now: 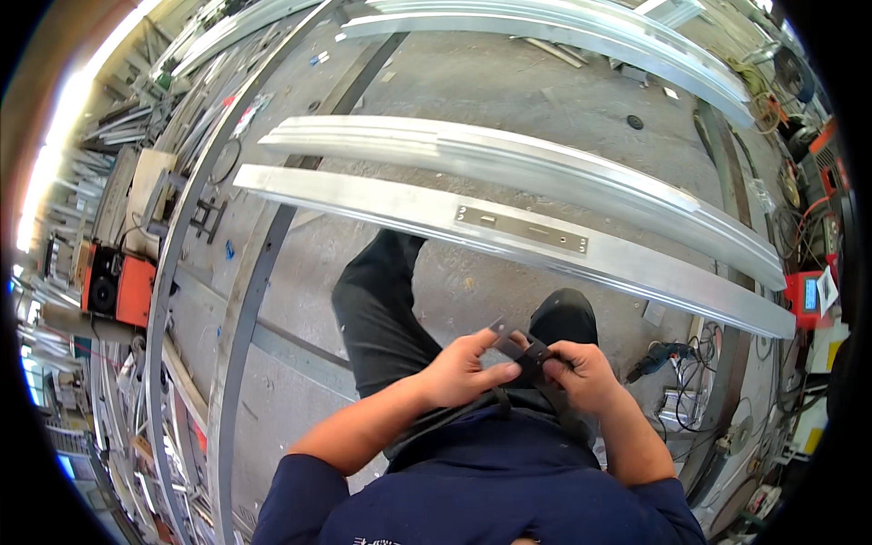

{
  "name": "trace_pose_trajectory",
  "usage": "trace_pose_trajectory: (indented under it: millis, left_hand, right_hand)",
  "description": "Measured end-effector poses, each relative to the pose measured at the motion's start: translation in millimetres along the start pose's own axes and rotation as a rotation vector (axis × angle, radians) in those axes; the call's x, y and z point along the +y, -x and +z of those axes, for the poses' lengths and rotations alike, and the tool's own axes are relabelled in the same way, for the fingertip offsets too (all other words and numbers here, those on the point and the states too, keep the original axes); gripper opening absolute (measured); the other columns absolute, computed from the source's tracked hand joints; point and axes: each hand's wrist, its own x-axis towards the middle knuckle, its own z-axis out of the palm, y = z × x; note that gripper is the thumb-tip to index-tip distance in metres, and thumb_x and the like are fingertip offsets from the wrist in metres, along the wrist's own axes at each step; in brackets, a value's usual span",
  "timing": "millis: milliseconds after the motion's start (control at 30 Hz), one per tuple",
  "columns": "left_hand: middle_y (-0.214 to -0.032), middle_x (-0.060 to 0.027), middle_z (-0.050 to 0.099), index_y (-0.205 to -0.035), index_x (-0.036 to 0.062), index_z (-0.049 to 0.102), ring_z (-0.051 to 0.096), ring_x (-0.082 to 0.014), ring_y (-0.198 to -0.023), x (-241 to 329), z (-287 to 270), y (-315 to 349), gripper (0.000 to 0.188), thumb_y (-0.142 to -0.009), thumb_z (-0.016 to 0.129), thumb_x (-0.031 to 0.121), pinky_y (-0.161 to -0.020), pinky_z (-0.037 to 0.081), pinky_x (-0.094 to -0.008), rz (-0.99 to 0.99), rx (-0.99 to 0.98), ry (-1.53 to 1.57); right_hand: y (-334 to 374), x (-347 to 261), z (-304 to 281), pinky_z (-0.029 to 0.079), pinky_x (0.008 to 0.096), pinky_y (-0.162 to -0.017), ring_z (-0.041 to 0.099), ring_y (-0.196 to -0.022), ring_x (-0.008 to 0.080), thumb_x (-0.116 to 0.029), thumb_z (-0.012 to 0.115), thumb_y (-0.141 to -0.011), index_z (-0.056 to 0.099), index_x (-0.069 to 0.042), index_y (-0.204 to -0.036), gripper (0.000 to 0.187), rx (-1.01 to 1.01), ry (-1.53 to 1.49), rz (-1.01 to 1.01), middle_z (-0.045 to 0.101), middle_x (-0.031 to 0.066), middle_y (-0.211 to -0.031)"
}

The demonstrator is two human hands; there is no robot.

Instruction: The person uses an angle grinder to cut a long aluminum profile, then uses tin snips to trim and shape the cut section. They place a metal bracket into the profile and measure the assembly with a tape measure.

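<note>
In front of my waist, my left hand pinches a dark, flat strip with holes between thumb and fingers. My right hand is closed on the other side of the same dark pieces; whether they are one part or two I cannot tell. Ahead of my knees lies a long silver aluminium profile, resting across a steel frame. A narrow metal plate with holes and a slot sits on its top face. Neither hand touches the profile.
A second aluminium profile lies just beyond, with more profiles farther off. Steel rails run along the left. A corded drill and cables lie at right, near a red box with a display. An orange-red machine stands left.
</note>
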Motion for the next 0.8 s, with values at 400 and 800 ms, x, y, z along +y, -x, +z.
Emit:
trace_pose_trajectory:
  millis: [400, 800]
  left_hand:
    - [-0.124, -0.0257, 0.068, -0.121, -0.0033, 0.068, 0.064, -0.0422, -0.117, -206, -136, 170, 0.045, -0.097, 0.070, 0.034, -0.100, 0.049, -0.0480, -0.714, 0.972, -0.692]
    - [-0.120, -0.0163, 0.071, -0.112, 0.0004, 0.070, 0.065, -0.0365, -0.117, -44, -148, -34, 0.035, -0.081, 0.081, 0.011, -0.101, 0.051, -0.0446, 0.305, 0.700, -0.842]
  right_hand:
    - [-37, -2, -28, 0.048, 0.0257, -0.062, 0.060, -0.066, 0.0086, -0.004, 0.065, -0.098, 0.070, 0.001, -0.109, 0.014, 0.228, 0.058, -0.077, 0.067, 0.0029, -0.077]
    - [-117, -44, -52, 0.051, 0.0415, -0.086, 0.063, -0.096, 0.0319, -0.008, 0.077, -0.083, 0.072, -0.003, -0.113, 0.031, 0.494, 0.822, -0.437, 0.069, 0.0100, -0.101]
